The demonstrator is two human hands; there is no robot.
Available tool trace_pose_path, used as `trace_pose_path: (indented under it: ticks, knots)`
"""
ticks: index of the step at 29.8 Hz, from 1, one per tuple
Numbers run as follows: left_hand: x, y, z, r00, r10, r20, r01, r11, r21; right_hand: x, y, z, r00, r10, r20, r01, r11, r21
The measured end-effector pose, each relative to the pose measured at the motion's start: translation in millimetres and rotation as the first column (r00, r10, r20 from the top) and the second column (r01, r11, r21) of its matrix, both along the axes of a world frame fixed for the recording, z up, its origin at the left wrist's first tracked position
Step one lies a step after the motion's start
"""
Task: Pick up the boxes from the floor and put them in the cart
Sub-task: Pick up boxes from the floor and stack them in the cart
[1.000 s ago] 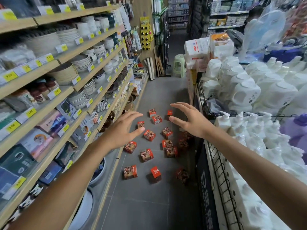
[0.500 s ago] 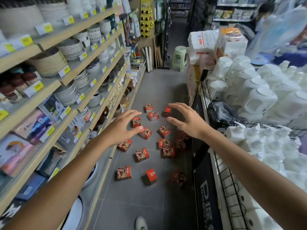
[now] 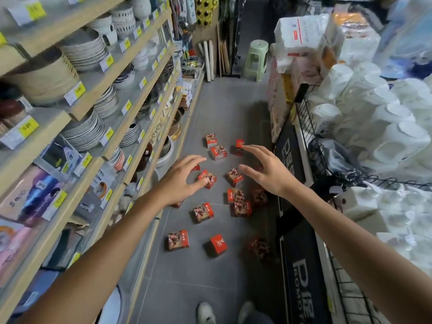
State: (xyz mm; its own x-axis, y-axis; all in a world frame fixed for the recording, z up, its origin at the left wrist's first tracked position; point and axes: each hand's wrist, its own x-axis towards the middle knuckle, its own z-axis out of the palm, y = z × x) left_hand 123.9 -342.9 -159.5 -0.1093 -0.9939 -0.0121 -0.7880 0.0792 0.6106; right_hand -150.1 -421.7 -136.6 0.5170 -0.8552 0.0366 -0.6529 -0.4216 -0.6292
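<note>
Several small red boxes lie scattered on the grey floor of a shop aisle, among them one (image 3: 178, 239) nearest me at the left, one (image 3: 218, 245) beside it and one (image 3: 203, 212) further on. My left hand (image 3: 181, 181) and my right hand (image 3: 266, 170) are stretched out above them, fingers spread and slightly bent, holding nothing. Both hands are well above the floor and touch no box. No cart can be told apart from the wire display (image 3: 313, 146) at the right.
Wooden shelves (image 3: 98, 118) with plates and bowls line the left side. At the right stand a wire rack of white jugs (image 3: 378, 118) and a black sign panel (image 3: 301, 267). A green stool (image 3: 256, 58) stands at the aisle's far end. My shoes (image 3: 207, 312) show at the bottom.
The view has tipped further down and moved forward, so the boxes look larger and my shoes have come into sight. Both hands stay spread above the boxes.
</note>
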Motion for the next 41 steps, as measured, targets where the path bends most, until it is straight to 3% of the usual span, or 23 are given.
trace_pose_path:
  ticks: [14,24,32,41]
  knots:
    - [5.5,-101.2,-79.5,0.994,0.109,-0.022,-0.106,0.991,0.084,13.2,-119.8,-94.9,0.996,0.078,-0.033,-0.072,0.987,0.144]
    - [14.9,-143.8,-198.7,0.973,0.229,-0.044,-0.216,0.957,0.193,43.4,-182.0,-214.0,0.987,0.143,-0.077,-0.116,0.951,0.288]
    - [51.3,-145.0,-344.2,0.939,0.324,-0.113,-0.287,0.923,0.256,80.9,-182.8,-367.1,0.979,0.146,-0.145,-0.092,0.941,0.326]
    - [62.4,-114.0,-561.5,0.951,0.290,-0.104,-0.247,0.919,0.306,100.4,-144.9,-585.0,0.956,0.164,-0.244,-0.045,0.901,0.431]
